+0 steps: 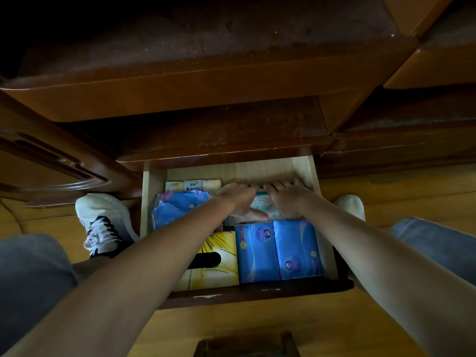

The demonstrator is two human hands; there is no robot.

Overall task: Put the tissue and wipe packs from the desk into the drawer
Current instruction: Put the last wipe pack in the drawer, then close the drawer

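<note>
The open wooden drawer [150, 202] sits below the desk edge. Inside lie two blue tissue packs [278, 249] at the front right, a yellow tissue box [219, 264] at the front left, a blue and white pack [177, 208] at the left, and three small packs [193, 185] along the back. My left hand [240, 199] and my right hand [287, 199] rest side by side on a pale white-and-teal wipe pack [262, 206] at the back right of the drawer, fingers spread over its far edge. Most of that pack is hidden by my hands.
The dark desk top [206, 47] overhangs the drawer's rear. A carved cabinet door [51, 161] stands at the left. My white shoes [103, 222] and jeans-clad knees flank the drawer on the wooden floor [257, 320]. A dark object [247, 343] lies at the bottom edge.
</note>
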